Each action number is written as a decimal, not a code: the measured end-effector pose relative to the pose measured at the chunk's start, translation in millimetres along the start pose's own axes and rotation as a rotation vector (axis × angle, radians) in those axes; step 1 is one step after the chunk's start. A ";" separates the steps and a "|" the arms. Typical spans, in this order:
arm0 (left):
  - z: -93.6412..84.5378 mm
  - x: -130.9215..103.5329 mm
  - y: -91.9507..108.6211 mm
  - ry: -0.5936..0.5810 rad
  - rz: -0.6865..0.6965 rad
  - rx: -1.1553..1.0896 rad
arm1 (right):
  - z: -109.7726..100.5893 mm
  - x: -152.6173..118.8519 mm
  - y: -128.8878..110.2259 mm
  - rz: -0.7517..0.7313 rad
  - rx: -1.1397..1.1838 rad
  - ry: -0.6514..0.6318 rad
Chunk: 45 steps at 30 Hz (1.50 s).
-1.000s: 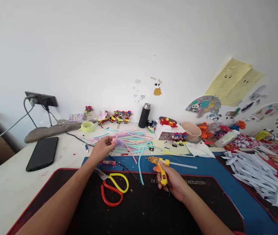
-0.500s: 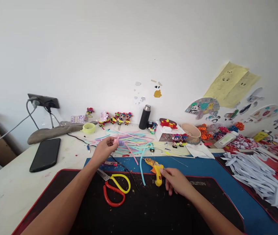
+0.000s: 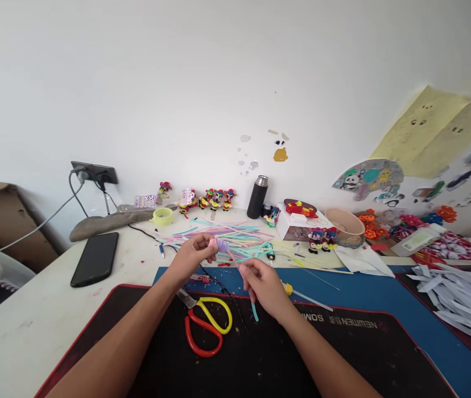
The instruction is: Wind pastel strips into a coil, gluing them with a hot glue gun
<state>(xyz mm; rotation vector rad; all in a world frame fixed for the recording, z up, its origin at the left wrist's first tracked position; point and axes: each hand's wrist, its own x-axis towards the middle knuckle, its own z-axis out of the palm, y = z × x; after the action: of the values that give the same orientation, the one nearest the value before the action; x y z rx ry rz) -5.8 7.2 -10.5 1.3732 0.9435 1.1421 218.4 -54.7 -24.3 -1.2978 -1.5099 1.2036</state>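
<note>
My left hand (image 3: 190,256) pinches a small pink-and-purple piece (image 3: 221,245) above the pastel strips (image 3: 202,234), my right hand (image 3: 266,288) grasps its pink strip (image 3: 233,257), and tugging too hard could tear it or nudge the half-hidden glue gun (image 3: 288,288).

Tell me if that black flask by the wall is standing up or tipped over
Upright: the black flask stands on its base on the table, with its silver top pointing up.

White table (image 3: 15,320) w/ phone (image 3: 95,259), black mat (image 3: 355,354), scissors (image 3: 204,326) & strips (image 3: 219,236).
</note>
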 end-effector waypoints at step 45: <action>9.4 -5.2 2.0 -0.025 0.026 0.025 | 24.2 46.3 -4.2 -0.132 0.023 0.008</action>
<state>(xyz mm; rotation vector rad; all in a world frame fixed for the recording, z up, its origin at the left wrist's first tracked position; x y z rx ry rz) 2.0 -0.3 -9.0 1.4204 0.9269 1.1341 186.7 -12.9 -26.7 -1.1673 -1.5464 1.1272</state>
